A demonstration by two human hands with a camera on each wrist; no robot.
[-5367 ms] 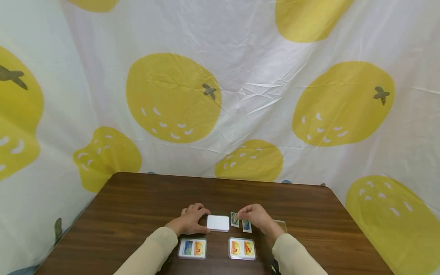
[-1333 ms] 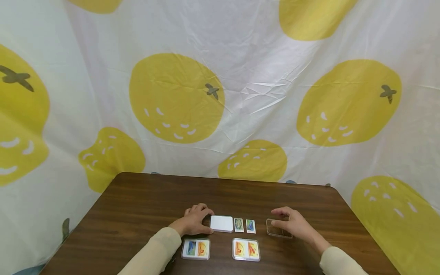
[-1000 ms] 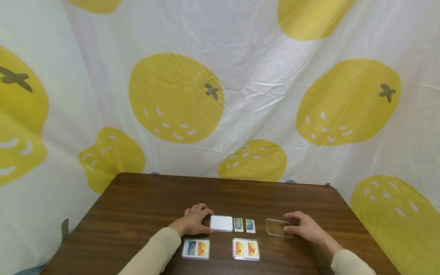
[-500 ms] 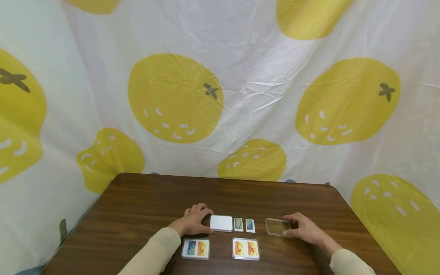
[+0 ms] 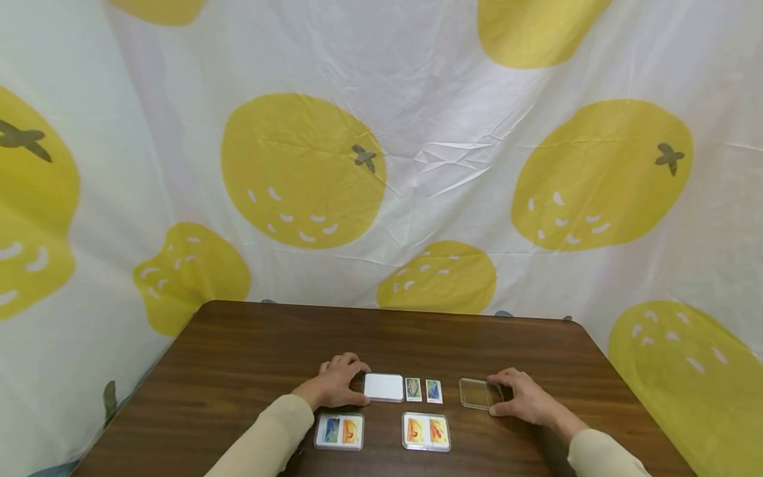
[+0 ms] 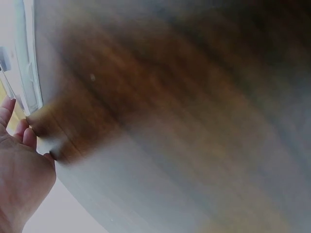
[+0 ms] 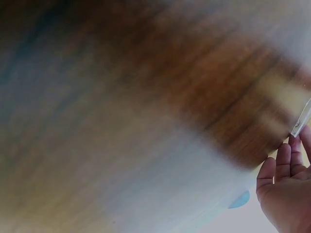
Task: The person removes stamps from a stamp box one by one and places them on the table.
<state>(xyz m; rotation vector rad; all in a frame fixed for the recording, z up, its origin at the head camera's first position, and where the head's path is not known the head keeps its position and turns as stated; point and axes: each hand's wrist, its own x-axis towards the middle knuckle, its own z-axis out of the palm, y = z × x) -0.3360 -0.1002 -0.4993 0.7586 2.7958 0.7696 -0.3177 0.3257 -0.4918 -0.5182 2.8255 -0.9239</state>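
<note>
In the head view, my left hand [image 5: 335,383] grips the left end of a flat clear case with a white insert [image 5: 384,387], thumb at the near corner and forefinger at the far one. Two small stamps, one greenish [image 5: 414,389] and one blue [image 5: 434,391], lie right of that case. Farther right, my right hand [image 5: 524,396] pinches the right end of a clear plastic cover [image 5: 473,393] between thumb and forefinger. Its edge [image 7: 302,119] shows at the fingertips in the right wrist view. The left wrist view catches my left hand [image 6: 22,170] beside a clear edge.
Nearer me on the brown wooden table [image 5: 286,338] lie two clear cases: one with a blue and an orange stamp [image 5: 339,432], the other with two orange stamps [image 5: 426,432]. A white cloth with yellow fruit [image 5: 304,169] hangs behind the table.
Earlier my right hand set the two stamps down beside the white case. It has since moved right, taken the clear cover's right end and shifted it slightly left. My left hand has stayed put.
</note>
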